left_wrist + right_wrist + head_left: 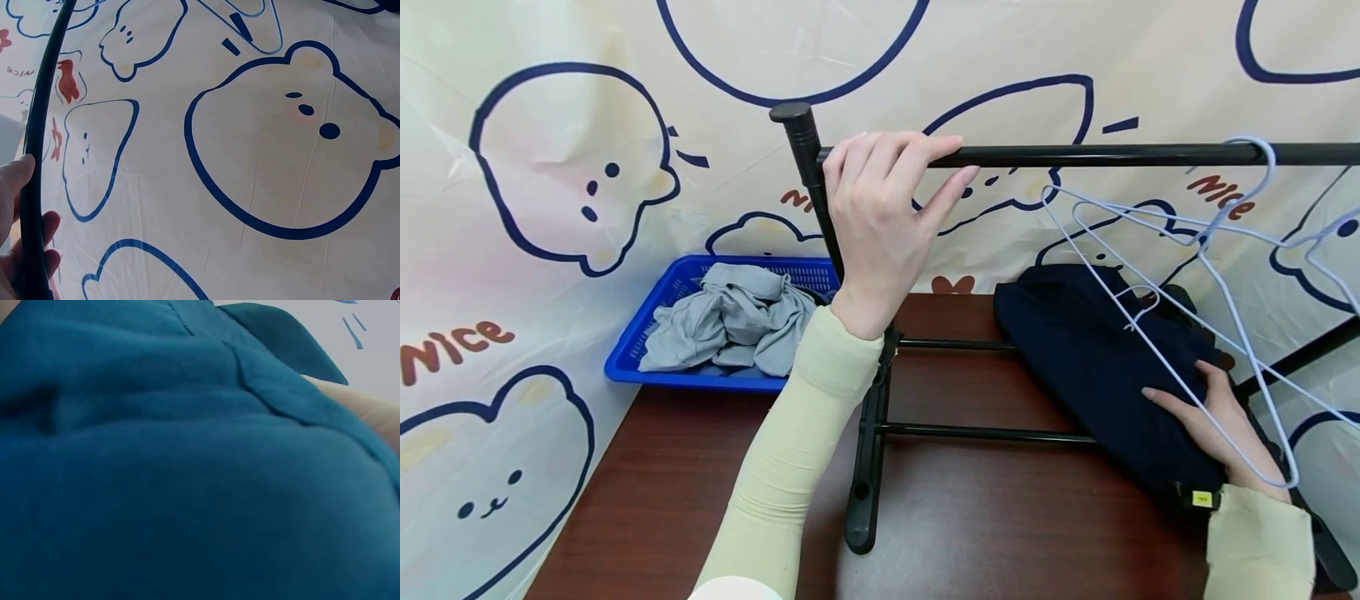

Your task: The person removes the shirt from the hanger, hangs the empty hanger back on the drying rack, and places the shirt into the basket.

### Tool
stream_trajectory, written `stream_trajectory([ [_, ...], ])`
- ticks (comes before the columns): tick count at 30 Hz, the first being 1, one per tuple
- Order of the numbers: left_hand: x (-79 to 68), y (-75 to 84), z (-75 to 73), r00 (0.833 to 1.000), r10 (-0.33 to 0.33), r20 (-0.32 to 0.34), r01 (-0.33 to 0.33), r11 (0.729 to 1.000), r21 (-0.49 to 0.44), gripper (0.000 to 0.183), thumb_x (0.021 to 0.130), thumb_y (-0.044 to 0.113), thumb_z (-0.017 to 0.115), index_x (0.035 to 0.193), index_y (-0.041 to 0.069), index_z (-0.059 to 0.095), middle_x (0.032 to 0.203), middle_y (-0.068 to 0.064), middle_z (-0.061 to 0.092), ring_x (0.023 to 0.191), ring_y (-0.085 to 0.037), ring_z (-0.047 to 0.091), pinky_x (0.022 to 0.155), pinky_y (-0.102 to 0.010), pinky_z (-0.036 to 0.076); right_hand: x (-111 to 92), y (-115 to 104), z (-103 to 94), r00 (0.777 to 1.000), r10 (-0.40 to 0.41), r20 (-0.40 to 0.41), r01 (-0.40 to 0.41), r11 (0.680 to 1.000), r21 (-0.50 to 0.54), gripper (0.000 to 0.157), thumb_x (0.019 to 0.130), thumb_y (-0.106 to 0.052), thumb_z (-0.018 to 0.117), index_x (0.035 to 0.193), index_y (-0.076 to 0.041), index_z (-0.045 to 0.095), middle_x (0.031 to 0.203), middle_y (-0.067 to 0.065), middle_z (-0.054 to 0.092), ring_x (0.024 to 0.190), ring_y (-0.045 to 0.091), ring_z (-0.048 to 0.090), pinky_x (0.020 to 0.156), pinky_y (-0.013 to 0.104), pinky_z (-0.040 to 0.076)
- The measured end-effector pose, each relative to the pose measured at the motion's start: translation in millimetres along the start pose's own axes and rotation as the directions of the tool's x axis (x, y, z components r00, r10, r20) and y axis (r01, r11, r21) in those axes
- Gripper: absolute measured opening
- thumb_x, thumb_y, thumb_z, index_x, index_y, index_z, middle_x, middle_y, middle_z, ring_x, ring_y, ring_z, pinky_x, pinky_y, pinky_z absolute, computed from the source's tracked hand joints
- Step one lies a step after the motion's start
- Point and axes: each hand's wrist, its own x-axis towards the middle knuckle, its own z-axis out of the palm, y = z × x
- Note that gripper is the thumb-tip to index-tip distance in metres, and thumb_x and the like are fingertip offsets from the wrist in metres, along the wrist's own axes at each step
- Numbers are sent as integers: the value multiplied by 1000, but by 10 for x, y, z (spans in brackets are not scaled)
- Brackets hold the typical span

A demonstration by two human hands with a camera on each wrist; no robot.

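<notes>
My left hand grips the black top rail of a clothes rack near its left post. In the left wrist view the thumb lies on one side of the rail and the fingers show on the other. Lower right, my right hand holds a dark navy garment at its right side, thumb over the cloth; some fingers are hidden. Cloth of this garment fills most of the right wrist view. Pale blue hangers hang from the rail, overlapping the garment and right hand.
A blue plastic basket with crumpled grey clothes stands at the left back of the brown table. The rack's black foot and lower crossbars are on the table. A cartoon-printed sheet hangs behind.
</notes>
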Motion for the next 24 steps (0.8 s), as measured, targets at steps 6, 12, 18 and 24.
stream_trajectory([
  [6, -6, 0, 0, 1000, -1, -7, 1, 1000, -1, 30, 97, 42, 69, 107, 16, 80, 100, 0, 72, 100, -22, 60, 102, -36, 35, 88, -46, 139, 997, -45, 66, 49, 997, -58, 106, 99, -53, 57, 154, 14, -5, 152, 47, 9, 134, 66, 20, 104, 74, 23],
  [12, -5, 1, 9, 1000, 1, -13, -1, 1000, -12, 30, 97, 42, 69, 107, 15, 80, 100, -1, 72, 100, -23, 60, 102, -35, 34, 151, -70, 215, 993, -116, 29, 119, 988, -96, 87, 102, -38, 59, 152, 16, 12, 147, 48, 22, 130, 66, 28, 102, 71, 28],
  [18, -3, -8, 4, 1000, 2, -5, -2, 1000, -7, 31, 98, 43, 69, 107, 15, 80, 100, -1, 72, 99, -23, 59, 103, -36, 34, 239, -15, 211, 981, -193, -15, 190, 973, -130, 66, 102, -18, 58, 149, 16, 26, 143, 49, 29, 128, 67, 31, 101, 72, 29],
  [24, -6, -7, 7, 1000, 0, -3, 0, 1000, -15, 31, 98, 42, 69, 107, 15, 80, 99, -1, 71, 99, -23, 59, 103, -35, 34, 268, 20, 212, 989, -148, 7, 148, 988, -32, 60, 105, -18, 49, 154, 10, 26, 145, 47, 28, 133, 63, 28, 106, 71, 25],
])
